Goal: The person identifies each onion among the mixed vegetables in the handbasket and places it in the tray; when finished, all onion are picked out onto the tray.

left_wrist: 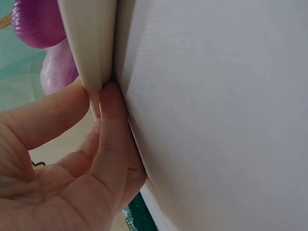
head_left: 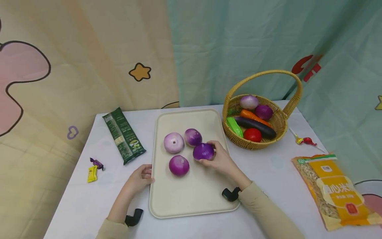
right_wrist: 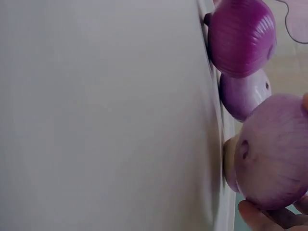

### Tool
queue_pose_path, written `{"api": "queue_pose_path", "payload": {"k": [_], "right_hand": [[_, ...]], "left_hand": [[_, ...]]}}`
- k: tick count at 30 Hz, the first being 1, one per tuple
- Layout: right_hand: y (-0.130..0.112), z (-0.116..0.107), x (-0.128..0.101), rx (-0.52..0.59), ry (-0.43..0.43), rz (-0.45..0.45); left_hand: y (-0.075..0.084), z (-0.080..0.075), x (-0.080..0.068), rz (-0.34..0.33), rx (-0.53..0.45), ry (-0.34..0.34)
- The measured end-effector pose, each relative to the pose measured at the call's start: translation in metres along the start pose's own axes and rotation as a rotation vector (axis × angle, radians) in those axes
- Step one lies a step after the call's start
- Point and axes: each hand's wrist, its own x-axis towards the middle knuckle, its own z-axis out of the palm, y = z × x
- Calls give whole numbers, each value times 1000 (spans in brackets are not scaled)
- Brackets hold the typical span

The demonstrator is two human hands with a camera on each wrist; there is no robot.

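Yellow sweet [head_left: 92, 174]: on the table [head_left: 74, 209], just beside a purple-wrapped sweet [head_left: 96, 163].
Green packet [head_left: 123, 136]: lying slantwise, beyond the left hand [head_left: 138, 179].
Left hand: grasping the tray's near-left side, thumb over the rim, other fingers beneath.
Tray [head_left: 194, 196]: cream, flat on the table, bearing loose onions.
Pale onion [head_left: 174, 142]: on the tray, clear of all fingers.
Magenta onion [head_left: 179, 165]: nearer the person, also untouched.
Small purple onion [head_left: 193, 137]: just beyond the held one, outside the fingers' grasp.
Deep-purple onion [head_left: 203, 151]: between thumb and fingers of the right hand [head_left: 222, 161], thumb on the near side, fingers on the far side; whether it touches the tray, I cannot tell.
Right hand: curled round that onion, above the tray.
Wicker basket [head_left: 244, 144]: beside the tray's far-right corner, holding an eggplant [head_left: 256, 127], a tomato [head_left: 252, 135] and other vegetables [head_left: 234, 126].
Lollipops [head_left: 307, 141]: two, near the basket.
Orange-and-clear bag [head_left: 337, 194]: far right.
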Motion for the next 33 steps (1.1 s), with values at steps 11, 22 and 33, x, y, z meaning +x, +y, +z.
{"api": "queue_pose_path", "payload": {"k": [11, 22, 33], "right_hand": [[-2, 19, 5, -2, -22, -60], [-3, 7, -1, -43, -58, -10], [-15, -53, -6, 5, 112, -93]], "left_hand": [[-3, 0, 1, -1, -10, 5], [-3, 1, 0, -5, 9, 3], [-2, -1, 2, 1, 22, -21]]}}
